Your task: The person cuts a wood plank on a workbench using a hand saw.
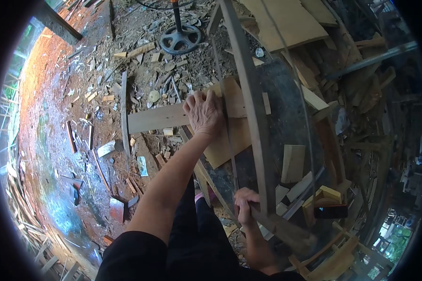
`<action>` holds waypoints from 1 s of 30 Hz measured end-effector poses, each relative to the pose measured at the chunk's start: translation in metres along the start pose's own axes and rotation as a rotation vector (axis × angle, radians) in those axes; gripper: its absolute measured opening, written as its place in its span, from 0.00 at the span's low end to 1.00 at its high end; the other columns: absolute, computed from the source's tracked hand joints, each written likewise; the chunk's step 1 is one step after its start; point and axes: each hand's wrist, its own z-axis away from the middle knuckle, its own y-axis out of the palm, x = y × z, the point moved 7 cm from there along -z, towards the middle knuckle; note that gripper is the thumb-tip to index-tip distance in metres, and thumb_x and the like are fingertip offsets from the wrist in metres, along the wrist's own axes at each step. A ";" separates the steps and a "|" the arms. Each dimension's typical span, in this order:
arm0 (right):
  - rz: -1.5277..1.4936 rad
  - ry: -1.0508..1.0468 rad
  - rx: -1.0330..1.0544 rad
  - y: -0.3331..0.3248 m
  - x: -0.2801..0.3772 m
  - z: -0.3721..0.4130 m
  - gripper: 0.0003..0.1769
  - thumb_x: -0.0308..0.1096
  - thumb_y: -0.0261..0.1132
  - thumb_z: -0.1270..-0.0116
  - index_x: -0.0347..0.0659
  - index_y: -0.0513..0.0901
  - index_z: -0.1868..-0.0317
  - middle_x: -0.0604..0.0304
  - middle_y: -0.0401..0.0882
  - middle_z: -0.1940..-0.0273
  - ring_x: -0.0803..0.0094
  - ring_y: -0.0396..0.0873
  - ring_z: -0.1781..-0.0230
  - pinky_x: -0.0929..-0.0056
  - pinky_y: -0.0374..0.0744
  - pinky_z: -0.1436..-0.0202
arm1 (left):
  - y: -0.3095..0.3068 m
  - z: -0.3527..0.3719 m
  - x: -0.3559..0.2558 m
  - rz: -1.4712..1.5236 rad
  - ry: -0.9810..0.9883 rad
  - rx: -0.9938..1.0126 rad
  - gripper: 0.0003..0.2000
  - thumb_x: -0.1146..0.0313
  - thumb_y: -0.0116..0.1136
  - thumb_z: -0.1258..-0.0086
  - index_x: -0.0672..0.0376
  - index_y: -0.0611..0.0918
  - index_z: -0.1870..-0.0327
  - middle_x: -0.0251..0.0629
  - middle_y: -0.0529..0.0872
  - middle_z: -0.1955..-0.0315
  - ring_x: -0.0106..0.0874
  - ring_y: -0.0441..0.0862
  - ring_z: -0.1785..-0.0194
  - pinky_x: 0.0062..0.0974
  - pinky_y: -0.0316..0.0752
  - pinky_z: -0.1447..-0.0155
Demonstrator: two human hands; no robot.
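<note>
My left hand presses down on a long flat board, its fingers bent over the upper edge. The board lies crosswise over another wooden piece. Lower down, my right hand is closed round the lower end of a large wooden frame saw. The saw's thin blade runs lengthwise, just right of my left hand, and crosses the board. Whether the blade has cut into the wood cannot be made out.
Wood scraps and chips litter the ground at left. A black wheel-shaped base stands at the top. Wide planks are piled at upper right. A short block and a dark box lie right of the saw.
</note>
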 end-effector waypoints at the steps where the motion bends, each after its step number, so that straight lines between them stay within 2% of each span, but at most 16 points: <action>1: -0.003 -0.014 -0.020 -0.001 -0.002 0.000 0.08 0.28 0.57 0.29 0.41 0.70 0.69 0.63 0.70 0.74 0.73 0.69 0.72 0.70 0.72 0.64 | 0.000 0.003 0.000 -0.016 0.031 -0.012 0.06 0.62 0.54 0.28 0.49 0.80 0.55 0.41 0.76 0.54 0.45 0.70 0.44 0.47 0.60 0.37; 5: 0.212 -0.012 0.013 0.017 -0.018 -0.065 0.07 0.28 0.57 0.30 0.41 0.70 0.68 0.62 0.71 0.74 0.72 0.71 0.73 0.69 0.73 0.65 | 0.002 0.002 0.001 -0.029 0.048 -0.010 0.07 0.62 0.55 0.29 0.49 0.80 0.55 0.40 0.76 0.54 0.45 0.70 0.44 0.47 0.60 0.37; 8: 0.114 0.055 -0.035 0.022 -0.011 -0.070 0.05 0.28 0.56 0.30 0.41 0.71 0.67 0.61 0.71 0.72 0.72 0.70 0.73 0.69 0.71 0.66 | 0.000 0.002 0.000 0.009 0.063 -0.042 0.06 0.61 0.55 0.29 0.49 0.80 0.55 0.40 0.76 0.54 0.45 0.69 0.44 0.47 0.60 0.37; 9: 0.120 0.052 -0.038 0.015 -0.010 -0.058 0.05 0.28 0.56 0.30 0.41 0.71 0.67 0.61 0.71 0.72 0.72 0.70 0.73 0.69 0.71 0.66 | 0.000 0.002 0.001 0.000 0.033 -0.021 0.06 0.61 0.55 0.29 0.48 0.80 0.55 0.40 0.76 0.54 0.45 0.69 0.44 0.47 0.60 0.37; 11: 0.180 -0.026 0.167 0.005 -0.004 -0.016 0.04 0.27 0.55 0.29 0.41 0.71 0.64 0.61 0.72 0.71 0.72 0.70 0.73 0.70 0.70 0.66 | 0.002 0.000 0.001 0.007 -0.007 0.000 0.06 0.61 0.55 0.28 0.48 0.80 0.55 0.40 0.76 0.54 0.45 0.69 0.44 0.47 0.60 0.37; 12: 0.191 -0.024 0.174 0.008 -0.003 -0.009 0.04 0.27 0.55 0.29 0.41 0.71 0.64 0.61 0.72 0.71 0.72 0.70 0.73 0.70 0.70 0.66 | 0.002 0.000 0.001 0.002 -0.010 0.029 0.07 0.61 0.54 0.28 0.48 0.80 0.55 0.40 0.76 0.54 0.45 0.69 0.44 0.47 0.60 0.37; 14: -0.121 -0.180 -0.037 0.004 0.007 0.006 0.03 0.27 0.55 0.28 0.41 0.71 0.62 0.61 0.72 0.71 0.73 0.69 0.73 0.72 0.69 0.67 | 0.005 0.001 0.005 -0.010 -0.025 0.069 0.07 0.61 0.54 0.28 0.48 0.80 0.55 0.40 0.76 0.55 0.45 0.69 0.44 0.47 0.60 0.37; 15: -0.122 -0.166 -0.041 0.005 0.009 0.000 0.03 0.27 0.55 0.28 0.41 0.71 0.62 0.61 0.72 0.71 0.73 0.69 0.73 0.72 0.69 0.67 | 0.006 0.002 0.005 -0.012 0.002 0.058 0.07 0.61 0.54 0.27 0.48 0.80 0.55 0.40 0.76 0.55 0.45 0.69 0.44 0.47 0.60 0.38; 17: 0.144 -0.028 0.116 0.017 -0.002 -0.036 0.02 0.27 0.54 0.27 0.41 0.71 0.62 0.61 0.71 0.71 0.74 0.69 0.72 0.73 0.69 0.66 | 0.005 0.003 0.003 -0.019 0.037 0.038 0.07 0.61 0.54 0.27 0.48 0.79 0.55 0.40 0.76 0.54 0.45 0.70 0.45 0.47 0.60 0.38; 19: 0.230 0.064 0.008 0.023 -0.021 -0.069 0.03 0.27 0.54 0.28 0.41 0.70 0.63 0.62 0.70 0.70 0.75 0.69 0.70 0.73 0.69 0.64 | 0.002 0.001 0.002 -0.002 0.048 -0.007 0.06 0.61 0.53 0.27 0.48 0.79 0.55 0.40 0.76 0.54 0.45 0.70 0.45 0.47 0.60 0.38; 22: 0.253 0.031 0.034 0.018 -0.021 -0.060 0.03 0.27 0.54 0.28 0.42 0.70 0.63 0.62 0.70 0.70 0.75 0.69 0.68 0.74 0.69 0.64 | 0.001 0.000 0.000 0.004 0.003 -0.003 0.06 0.63 0.56 0.30 0.51 0.80 0.57 0.42 0.77 0.55 0.44 0.71 0.45 0.46 0.60 0.36; 23: 0.074 0.102 0.060 0.009 -0.027 -0.040 0.03 0.27 0.54 0.28 0.42 0.70 0.63 0.61 0.70 0.70 0.75 0.69 0.69 0.73 0.69 0.63 | 0.000 -0.001 -0.001 0.011 0.004 -0.006 0.06 0.63 0.56 0.30 0.51 0.80 0.57 0.42 0.77 0.55 0.44 0.71 0.45 0.46 0.60 0.36; 25: -0.096 0.183 0.096 0.004 -0.029 -0.008 0.03 0.27 0.54 0.28 0.42 0.70 0.63 0.61 0.70 0.70 0.75 0.70 0.69 0.73 0.69 0.63 | 0.001 -0.001 0.001 0.029 -0.012 0.007 0.06 0.63 0.56 0.30 0.51 0.81 0.58 0.42 0.77 0.55 0.44 0.71 0.45 0.45 0.60 0.37; 27: 0.058 -0.198 0.031 0.005 0.003 0.003 0.05 0.27 0.54 0.28 0.42 0.70 0.64 0.62 0.70 0.70 0.75 0.70 0.69 0.72 0.70 0.63 | 0.000 -0.003 0.002 0.033 0.008 -0.018 0.06 0.63 0.56 0.30 0.51 0.80 0.58 0.42 0.77 0.55 0.44 0.71 0.45 0.45 0.60 0.37; 28: 0.060 -0.182 0.030 0.003 0.000 0.002 0.05 0.27 0.54 0.28 0.42 0.70 0.64 0.62 0.70 0.70 0.75 0.70 0.69 0.72 0.70 0.63 | 0.000 0.000 0.002 0.032 0.044 -0.037 0.06 0.63 0.56 0.30 0.51 0.80 0.58 0.41 0.77 0.55 0.44 0.71 0.45 0.45 0.60 0.37; 30: 0.233 0.003 0.103 0.007 -0.020 -0.029 0.07 0.28 0.55 0.28 0.42 0.70 0.67 0.62 0.70 0.70 0.75 0.69 0.70 0.72 0.70 0.64 | 0.005 0.003 0.005 0.015 0.040 -0.005 0.06 0.62 0.55 0.29 0.49 0.80 0.56 0.41 0.77 0.55 0.44 0.71 0.45 0.46 0.60 0.37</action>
